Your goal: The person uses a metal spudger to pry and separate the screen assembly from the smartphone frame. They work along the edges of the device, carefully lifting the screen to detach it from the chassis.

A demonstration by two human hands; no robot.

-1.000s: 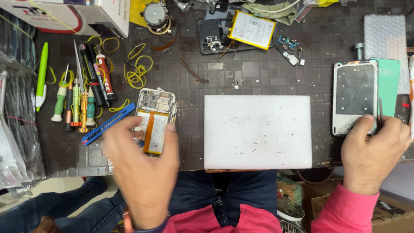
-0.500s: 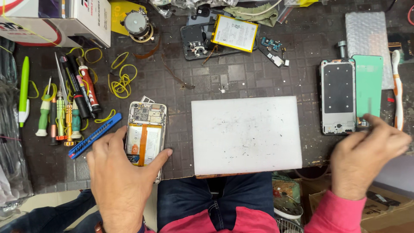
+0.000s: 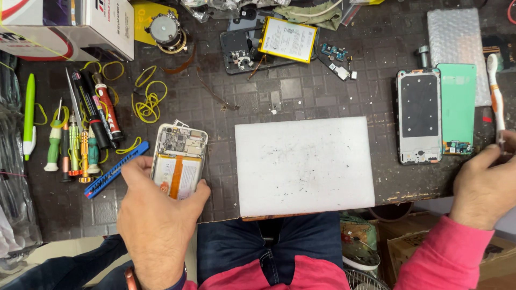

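My left hand (image 3: 156, 217) grips the lower end of an opened phone (image 3: 178, 161), thumb on its right edge and fingers on its left. The phone lies flat on the dark mat, showing its circuit board and a white battery with an orange strip. My right hand (image 3: 484, 182) is at the table's right edge, with its fingers closed on the lower end of a white and red toothbrush (image 3: 495, 94). Just left of that hand lie a bare phone frame (image 3: 419, 115) and a green back panel (image 3: 457, 104). A white foam pad (image 3: 303, 164) sits between my hands.
Several screwdrivers (image 3: 80, 139), a green marker (image 3: 29, 115) and a blue tool (image 3: 115, 169) lie at the left, near yellow rubber bands (image 3: 148, 99). At the back are a cardboard box (image 3: 64, 27), a small motor (image 3: 164, 29), a battery on a phone shell (image 3: 287, 38) and bubble wrap (image 3: 457, 48).
My right hand has moved from beside the phone frame to the right, onto the toothbrush handle. My left hand stays on the opened phone, now gripping it lower down.
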